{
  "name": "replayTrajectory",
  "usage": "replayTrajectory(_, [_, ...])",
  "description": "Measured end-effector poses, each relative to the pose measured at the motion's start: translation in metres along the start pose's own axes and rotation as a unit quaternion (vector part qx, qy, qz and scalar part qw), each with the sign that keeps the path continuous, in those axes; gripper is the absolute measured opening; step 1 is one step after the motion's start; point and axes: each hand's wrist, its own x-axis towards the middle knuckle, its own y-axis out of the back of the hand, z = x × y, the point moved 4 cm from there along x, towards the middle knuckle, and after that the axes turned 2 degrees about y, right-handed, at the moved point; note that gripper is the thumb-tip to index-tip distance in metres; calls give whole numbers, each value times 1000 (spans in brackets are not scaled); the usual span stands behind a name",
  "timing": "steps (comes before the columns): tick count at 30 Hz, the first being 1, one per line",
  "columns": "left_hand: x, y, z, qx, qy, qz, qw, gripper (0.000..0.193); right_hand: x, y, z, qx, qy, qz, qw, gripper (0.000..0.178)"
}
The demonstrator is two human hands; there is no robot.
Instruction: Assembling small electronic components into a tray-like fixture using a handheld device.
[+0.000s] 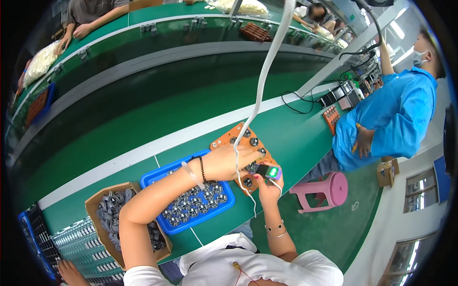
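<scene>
My left hand (236, 161) reaches over an orange board (222, 139) on the green bench, its fingers around a round metal part (251, 167). Other round silver-and-black parts, such as this metal part (254, 141), sit in the board. My right hand (271, 189) is closed on a small black device (264, 170) with a green lit display, held close to that same part at the board's right edge. Below my left forearm stands a blue tray (228, 204) of similar round metal parts, partly hidden by the arm.
A cardboard box (90, 206) of grey parts stands left of the tray. A white cable (261, 86) hangs across the board. Another person's hand (71, 272) shows at lower left. A co-worker in blue (405, 105) stands at right near a pink stool (329, 190). A conveyor line (157, 88) runs beyond.
</scene>
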Motion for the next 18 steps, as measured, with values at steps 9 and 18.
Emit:
replayTrajectory(9, [8,13,-9,-59,4,5,998,51,15,-11,-11,107,-34,16,994,45])
replayTrajectory(18, [8,-4,-21,-41,8,9,999,45,8,-13,-4,70,-19,10,997,44])
